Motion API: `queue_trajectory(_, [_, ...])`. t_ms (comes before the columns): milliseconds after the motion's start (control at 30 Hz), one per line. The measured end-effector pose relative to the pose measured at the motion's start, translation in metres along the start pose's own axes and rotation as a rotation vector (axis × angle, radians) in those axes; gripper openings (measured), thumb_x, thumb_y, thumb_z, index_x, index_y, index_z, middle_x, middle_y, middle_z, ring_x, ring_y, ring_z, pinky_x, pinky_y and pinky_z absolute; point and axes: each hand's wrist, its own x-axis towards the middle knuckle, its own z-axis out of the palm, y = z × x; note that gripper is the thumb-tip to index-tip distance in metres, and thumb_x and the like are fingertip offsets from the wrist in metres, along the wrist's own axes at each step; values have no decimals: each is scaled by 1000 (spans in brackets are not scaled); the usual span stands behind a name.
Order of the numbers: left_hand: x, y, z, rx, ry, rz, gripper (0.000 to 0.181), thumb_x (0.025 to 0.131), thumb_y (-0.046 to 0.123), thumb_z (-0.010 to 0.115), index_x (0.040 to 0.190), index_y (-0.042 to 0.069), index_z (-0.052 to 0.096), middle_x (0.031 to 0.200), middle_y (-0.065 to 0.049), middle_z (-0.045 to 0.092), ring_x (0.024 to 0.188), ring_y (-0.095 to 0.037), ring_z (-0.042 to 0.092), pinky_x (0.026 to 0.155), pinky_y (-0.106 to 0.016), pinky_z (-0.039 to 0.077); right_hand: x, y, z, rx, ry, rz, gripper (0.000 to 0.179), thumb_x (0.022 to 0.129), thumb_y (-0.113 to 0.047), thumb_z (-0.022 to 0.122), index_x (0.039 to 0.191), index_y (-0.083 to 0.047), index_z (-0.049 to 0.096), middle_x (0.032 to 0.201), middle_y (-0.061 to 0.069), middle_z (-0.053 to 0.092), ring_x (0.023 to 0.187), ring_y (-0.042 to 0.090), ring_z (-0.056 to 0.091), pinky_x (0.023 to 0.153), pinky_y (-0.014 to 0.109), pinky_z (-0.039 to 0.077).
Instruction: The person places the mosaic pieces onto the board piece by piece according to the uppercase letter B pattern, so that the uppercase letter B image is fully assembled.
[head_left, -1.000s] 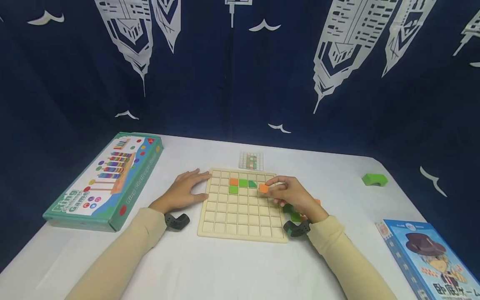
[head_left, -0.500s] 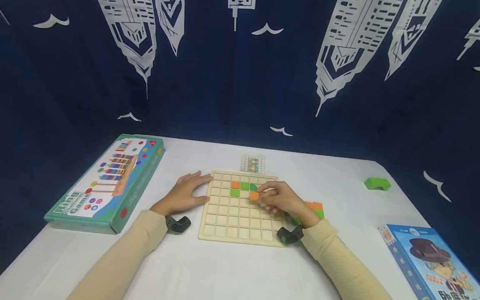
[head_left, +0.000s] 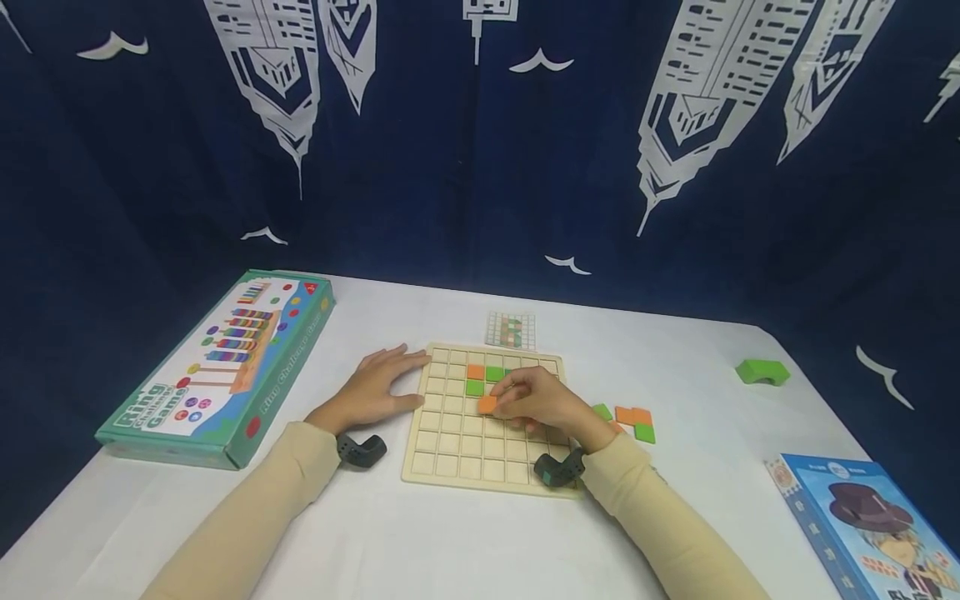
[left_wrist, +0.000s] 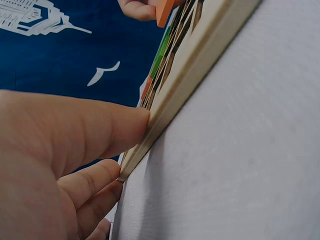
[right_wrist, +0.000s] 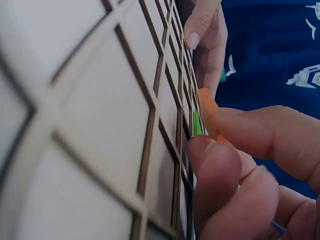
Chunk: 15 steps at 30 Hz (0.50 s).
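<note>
A pale wooden grid board (head_left: 450, 465) lies on the white table. My left hand (head_left: 369, 392) rests against its left edge with fingers spread; in the left wrist view the thumb (left_wrist: 125, 127) touches the rim. Between the thumb and finger of my right hand (head_left: 542, 400) is an orange square tile (head_left: 487, 405), tilted over the grid's middle. An orange tile (head_left: 476, 372) and two green tiles (head_left: 494, 373) sit in cells farther up. A darker green piece beside them is mostly hidden by my right hand.
Several loose orange and green tiles (head_left: 643, 432) lie right of the board. Behind it is a small patterned card (head_left: 511, 331). A green arch block (head_left: 762, 372) stands far right, a blue box (head_left: 855, 517) nearer. At the left lies a green game box (head_left: 243, 417).
My right hand has carried the orange tile leftward and a little nearer across the board, uncovering more loose tiles. The left hand stays at the board's edge. The head view has shifted slightly.
</note>
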Motion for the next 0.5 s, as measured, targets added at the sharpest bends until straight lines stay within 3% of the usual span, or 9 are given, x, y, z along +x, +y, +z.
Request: queue_trajectory(500, [0, -1, 0, 1, 1, -2, 69, 97, 32, 72, 160, 9, 53, 169, -13, 46, 163, -41, 27, 133, -62, 12, 14, -7, 15, -116, 7, -40, 21, 91, 4, 78, 111, 7, 72, 78, 1, 68, 51, 8, 51, 50, 18, 46])
